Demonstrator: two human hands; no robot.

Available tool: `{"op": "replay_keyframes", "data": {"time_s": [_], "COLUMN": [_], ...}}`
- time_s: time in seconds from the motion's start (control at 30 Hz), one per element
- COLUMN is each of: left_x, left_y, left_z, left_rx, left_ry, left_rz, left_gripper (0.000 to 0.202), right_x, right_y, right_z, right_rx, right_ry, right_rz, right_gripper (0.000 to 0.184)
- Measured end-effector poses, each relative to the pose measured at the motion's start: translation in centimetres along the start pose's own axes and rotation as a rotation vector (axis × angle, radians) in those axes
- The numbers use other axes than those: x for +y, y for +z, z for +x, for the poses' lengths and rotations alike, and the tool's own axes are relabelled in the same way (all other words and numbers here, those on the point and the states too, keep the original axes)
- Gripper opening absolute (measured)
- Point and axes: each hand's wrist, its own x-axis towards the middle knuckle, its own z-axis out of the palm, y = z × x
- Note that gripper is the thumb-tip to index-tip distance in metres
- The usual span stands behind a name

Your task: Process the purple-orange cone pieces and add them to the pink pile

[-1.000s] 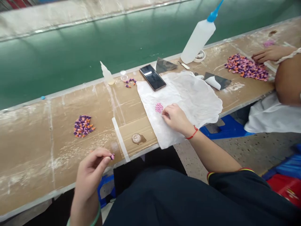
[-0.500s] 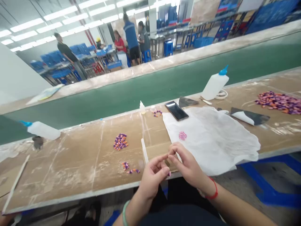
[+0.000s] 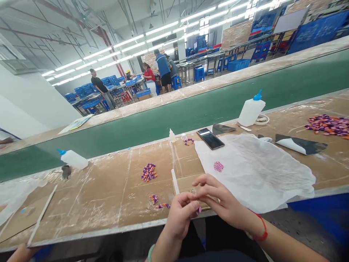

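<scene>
My left hand [image 3: 180, 214] and my right hand [image 3: 218, 200] meet at the near edge of the workbench [image 3: 109, 189]. The left fingers pinch a small purple piece [image 3: 199, 210]. My right fingertips press together against the left fingers, and what they hold is hidden. Just beyond them lie a few loose purple and orange pieces [image 3: 159, 202], a larger pile of the same pieces [image 3: 148, 172] and a white cloth [image 3: 256, 171] with a small pink cluster [image 3: 218, 166] on it.
A phone [image 3: 210, 138], a small dropper bottle [image 3: 172, 136] and a white squeeze bottle [image 3: 251, 109] stand along the bench's far edge by the green conveyor belt [image 3: 163, 120]. Another squeeze bottle [image 3: 72, 158] lies at left. More pieces [image 3: 327, 125] are heaped far right. People stand in the background.
The camera tilted up from the bench to the hall. My left hand came from the lower left and my right hand left the cloth; they now meet at the bench edge.
</scene>
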Motion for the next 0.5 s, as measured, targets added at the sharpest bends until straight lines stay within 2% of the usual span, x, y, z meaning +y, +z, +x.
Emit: {"op": "replay_keyframes", "data": {"time_s": [0.1, 0.2, 0.37, 0.5], "left_x": [0.2, 0.1, 0.0, 0.0], "left_y": [0.2, 0.5, 0.8, 0.8], "left_z": [-0.2, -0.2, 0.2, 0.1], "left_rx": [-0.049, -0.029, 0.081, 0.185], "left_ry": [-0.054, -0.051, 0.154, 0.334], "left_rz": [-0.034, -0.050, 0.101, 0.320], "left_gripper": [0.051, 0.051, 0.052, 0.045], "right_x": [0.1, 0.4, 0.5, 0.5], "right_y": [-0.4, 0.4, 3.0, 4.6], "right_z": [-0.3, -0.7, -1.2, -1.2], "right_rx": [-0.036, 0.044, 0.203, 0.313], "right_ry": [-0.043, 0.053, 0.423, 0.554], "right_rz": [0.036, 0.184, 0.558, 0.689], "right_gripper": [0.021, 0.017, 0.030, 0.034]}}
